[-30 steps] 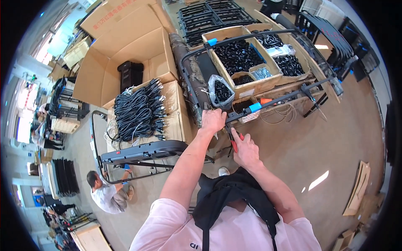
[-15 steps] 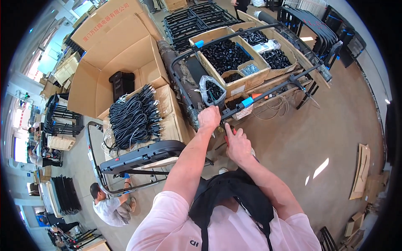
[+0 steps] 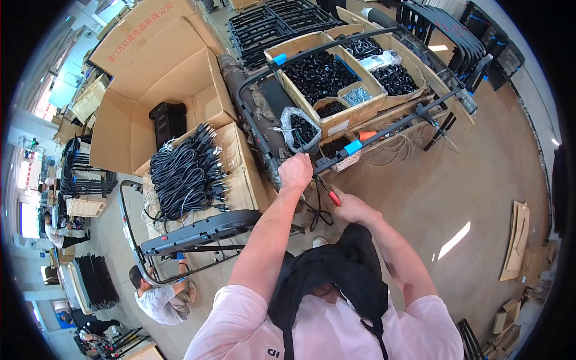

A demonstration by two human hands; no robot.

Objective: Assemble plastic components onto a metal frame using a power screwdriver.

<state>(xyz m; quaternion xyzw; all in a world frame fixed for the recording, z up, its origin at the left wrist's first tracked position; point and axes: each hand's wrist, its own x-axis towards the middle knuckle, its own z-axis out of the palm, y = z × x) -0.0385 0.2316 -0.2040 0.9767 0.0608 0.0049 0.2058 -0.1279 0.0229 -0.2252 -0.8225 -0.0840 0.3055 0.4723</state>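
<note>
My left hand is closed at the near end of a black metal tube frame, where the fingers hide part of the joint. Just right of it and lower, my right hand is wrapped round a red-handled screwdriver. Its thin shaft points up and left toward the frame's end; the tip cannot be made out. Below the frame's end hangs a looped black cable. Blue tape wraps the tube beside my hands.
Beyond the frame stand wooden boxes of small black parts and a plastic bag. At left, a cardboard carton stands behind bundled black cables. A long black console lies nearer. A person crouches at lower left.
My right hand has shifted down and right, drawing the screwdriver back, so its shaft and the hanging cable now show. My left hand stays at the frame's end.
</note>
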